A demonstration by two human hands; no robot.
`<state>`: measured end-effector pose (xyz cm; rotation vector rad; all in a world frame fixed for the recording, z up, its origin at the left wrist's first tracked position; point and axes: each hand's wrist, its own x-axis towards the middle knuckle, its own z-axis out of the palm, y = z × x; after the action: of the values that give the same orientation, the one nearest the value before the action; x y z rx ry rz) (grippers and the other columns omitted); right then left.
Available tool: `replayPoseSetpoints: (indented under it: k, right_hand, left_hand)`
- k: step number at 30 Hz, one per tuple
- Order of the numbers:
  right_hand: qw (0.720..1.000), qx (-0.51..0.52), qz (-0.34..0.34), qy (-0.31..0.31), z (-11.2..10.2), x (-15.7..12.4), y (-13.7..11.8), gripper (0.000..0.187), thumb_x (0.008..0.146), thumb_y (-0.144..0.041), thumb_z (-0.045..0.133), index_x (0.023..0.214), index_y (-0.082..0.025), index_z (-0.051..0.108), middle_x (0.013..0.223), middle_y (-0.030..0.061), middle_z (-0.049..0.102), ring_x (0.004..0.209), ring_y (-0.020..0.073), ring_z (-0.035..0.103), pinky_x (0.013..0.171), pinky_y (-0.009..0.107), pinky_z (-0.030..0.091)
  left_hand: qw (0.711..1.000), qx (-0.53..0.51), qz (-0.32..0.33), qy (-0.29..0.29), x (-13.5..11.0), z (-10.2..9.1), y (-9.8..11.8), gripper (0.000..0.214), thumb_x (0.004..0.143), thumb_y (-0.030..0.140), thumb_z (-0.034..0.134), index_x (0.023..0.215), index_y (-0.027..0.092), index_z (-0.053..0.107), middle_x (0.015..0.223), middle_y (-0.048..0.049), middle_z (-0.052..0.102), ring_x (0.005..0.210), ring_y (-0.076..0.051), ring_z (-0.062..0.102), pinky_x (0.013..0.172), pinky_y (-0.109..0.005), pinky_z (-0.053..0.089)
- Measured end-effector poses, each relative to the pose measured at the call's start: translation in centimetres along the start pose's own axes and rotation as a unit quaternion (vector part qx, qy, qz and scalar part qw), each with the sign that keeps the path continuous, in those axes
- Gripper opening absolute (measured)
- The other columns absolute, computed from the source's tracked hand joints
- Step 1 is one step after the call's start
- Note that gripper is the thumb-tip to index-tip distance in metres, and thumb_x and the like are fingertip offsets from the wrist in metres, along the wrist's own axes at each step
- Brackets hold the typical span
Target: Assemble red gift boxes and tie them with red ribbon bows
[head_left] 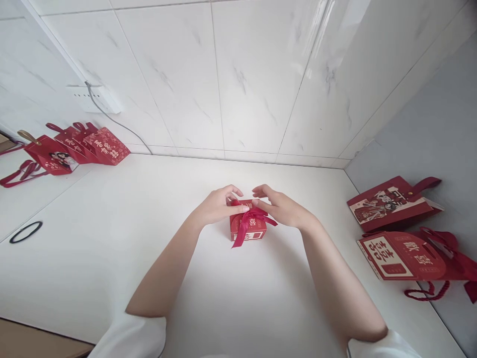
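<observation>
A small red gift box with pale lettering stands on the white tabletop in front of me. A dark red ribbon is tied in a bow on top, one tail hanging down the near side, another reaching right. My left hand is at the box's left, fingers curved and apart from the thumb, which touches the ribbon near the knot. Over the right side is my right hand, its thumb close to the box top, its fingers apart from the thumb. Parts of both hands' lower fingers are hidden.
Several red gift bags stand at the back left, below a wall socket with a grey cable. At right are a red paper bag and a larger ribboned red box. A black ring marks the table's left.
</observation>
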<state>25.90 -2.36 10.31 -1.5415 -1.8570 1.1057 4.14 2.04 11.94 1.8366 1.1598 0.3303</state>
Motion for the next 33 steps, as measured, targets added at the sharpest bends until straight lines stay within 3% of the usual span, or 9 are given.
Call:
replayPoseSetpoints:
  k: [4, 8, 15, 19, 22, 25, 28, 33]
  right_hand:
    - [0.999, -0.041, 0.011, 0.029, -1.3, -0.4, 0.3, 0.027, 0.093, -0.047, 0.042, 0.097, -0.024, 0.056, 0.108, 0.0041, 0.064, 0.098, 0.0202, 0.059, 0.078, 0.033, 0.045]
    - [0.998, -0.052, 0.024, 0.025, -1.7, -0.7, 0.3, 0.025, 0.092, -0.046, 0.044, 0.089, -0.024, 0.056, 0.097, 0.0022, 0.066, 0.083, 0.0181, 0.059, 0.066, 0.03, 0.044]
    - [0.999, -0.043, 0.017, 0.016, -1.1, -0.4, -0.2, 0.027, 0.092, -0.048, 0.043, 0.089, -0.025, 0.056, 0.089, 0.0007, 0.068, 0.076, 0.0167, 0.058, 0.062, 0.029, 0.042]
    - [0.999, -0.016, 0.02, -0.029, -1.1, -0.7, -0.4, 0.028, 0.089, -0.051, 0.049, 0.096, -0.025, 0.056, 0.077, -0.0007, 0.067, 0.069, 0.0164, 0.058, 0.059, 0.028, 0.041]
    - [0.998, 0.016, -0.016, -0.057, -0.9, -0.7, -0.5, 0.023, 0.086, -0.042, 0.055, 0.101, -0.026, 0.056, 0.077, -0.0019, 0.067, 0.067, 0.0152, 0.057, 0.059, 0.028, 0.041]
    - [0.997, 0.044, -0.056, -0.015, -0.5, -0.3, -0.2, 0.02, 0.085, -0.033, 0.055, 0.104, -0.026, 0.055, 0.087, -0.001, 0.068, 0.078, 0.0158, 0.06, 0.066, 0.028, 0.044]
    - [0.995, 0.063, -0.073, 0.034, 0.0, 0.5, 0.5, 0.021, 0.084, -0.027, 0.054, 0.105, -0.026, 0.054, 0.092, 0.0001, 0.066, 0.086, 0.0162, 0.06, 0.074, 0.031, 0.046]
    - [0.989, 0.116, -0.078, 0.05, 0.9, 1.8, 1.6, 0.02, 0.083, -0.023, 0.054, 0.103, -0.024, 0.055, 0.09, 0.0003, 0.064, 0.081, 0.015, 0.06, 0.076, 0.032, 0.048]
  left_hand:
    - [1.0, -0.003, 0.007, -0.006, 0.6, 0.4, -0.7, 0.031, 0.075, 0.045, 0.064, 0.096, 0.022, 0.06, 0.097, -0.0038, 0.067, 0.087, -0.019, 0.063, 0.074, -0.031, 0.049]
    - [1.0, -0.002, 0.003, 0.009, 0.9, 0.0, -1.0, 0.024, 0.078, 0.04, 0.061, 0.093, 0.022, 0.06, 0.091, -0.0023, 0.067, 0.085, -0.018, 0.063, 0.074, -0.031, 0.048]
    - [0.999, 0.01, 0.006, 0.035, 0.7, -1.1, -1.3, 0.02, 0.079, 0.035, 0.058, 0.095, 0.023, 0.061, 0.1, -0.004, 0.064, 0.095, -0.019, 0.061, 0.081, -0.034, 0.05]
    - [0.999, 0.02, 0.001, 0.028, 0.4, -1.9, -1.4, 0.021, 0.08, 0.033, 0.057, 0.098, 0.024, 0.061, 0.104, -0.0041, 0.064, 0.097, -0.019, 0.06, 0.079, -0.033, 0.051]
    - [0.999, 0.035, 0.002, 0.011, 0.1, -1.9, -0.9, 0.021, 0.082, 0.032, 0.052, 0.099, 0.026, 0.063, 0.105, -0.0017, 0.065, 0.094, -0.018, 0.06, 0.079, -0.032, 0.049]
    - [0.998, 0.054, 0.02, -0.001, 0.1, -1.1, -0.3, 0.025, 0.086, 0.04, 0.048, 0.092, 0.026, 0.067, 0.102, -0.0004, 0.066, 0.093, -0.018, 0.059, 0.08, -0.031, 0.047]
    - [0.997, 0.067, 0.028, 0.004, 0.5, 0.0, -0.3, 0.031, 0.081, 0.051, 0.055, 0.086, 0.024, 0.07, 0.102, -0.0021, 0.063, 0.089, -0.018, 0.059, 0.075, -0.029, 0.048]
    - [0.997, 0.068, 0.037, 0.01, 1.2, 1.1, -1.0, 0.022, 0.074, 0.044, 0.066, 0.082, 0.025, 0.072, 0.1, -0.0018, 0.059, 0.087, -0.017, 0.06, 0.071, -0.027, 0.049]
